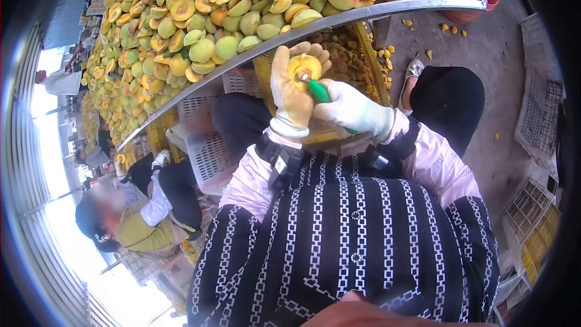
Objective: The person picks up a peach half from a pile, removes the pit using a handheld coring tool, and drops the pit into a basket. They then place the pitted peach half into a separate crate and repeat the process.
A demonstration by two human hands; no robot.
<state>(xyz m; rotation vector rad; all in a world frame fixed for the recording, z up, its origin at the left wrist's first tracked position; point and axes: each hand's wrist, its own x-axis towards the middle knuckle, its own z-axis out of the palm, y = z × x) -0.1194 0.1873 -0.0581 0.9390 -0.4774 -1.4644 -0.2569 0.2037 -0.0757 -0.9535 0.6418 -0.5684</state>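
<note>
Left hand [292, 91]: cups fruit half [305, 65]
Right hand [354, 108]: clenched round green handle [319, 91]
Metal rim [387, 7]: fences off fruit pile [226, 48]

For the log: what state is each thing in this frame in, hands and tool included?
Left hand: gloved, cupped around a fruit.
Fruit: cut open, cut face showing.
Right hand: gloved, closed on the tool.
Tool: green, against the fruit; tip unclear.
Pile: many pieces cut, others whole-looking.
Table: heaped with the pile.
Yellow crate: holding fruit pieces.
Co-worker: seated.
</note>
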